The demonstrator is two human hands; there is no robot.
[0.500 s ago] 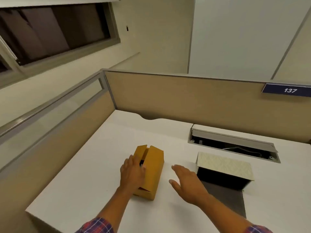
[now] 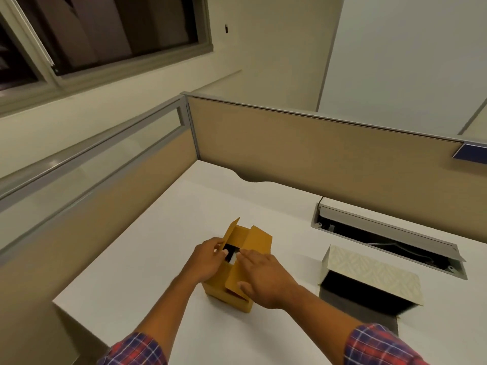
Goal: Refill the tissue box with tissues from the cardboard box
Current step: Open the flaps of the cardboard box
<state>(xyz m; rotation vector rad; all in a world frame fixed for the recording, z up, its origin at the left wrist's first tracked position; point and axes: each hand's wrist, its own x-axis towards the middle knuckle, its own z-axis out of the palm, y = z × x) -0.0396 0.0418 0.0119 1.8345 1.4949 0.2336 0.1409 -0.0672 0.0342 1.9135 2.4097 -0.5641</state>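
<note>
Parting stiff flaps, rectangular cardboard box [image 2: 238,279]

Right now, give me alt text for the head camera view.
Both hands, left hand and right hand, part the flaps of a small cardboard box on a white desk. An open tissue box lies to its right.

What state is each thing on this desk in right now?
cardboard box: upright, top flaps partly open.
tissue box: open, dark inside.
left hand: on a left flap.
right hand: flat on a right flap.
desk cable hatch: lid raised.
</note>
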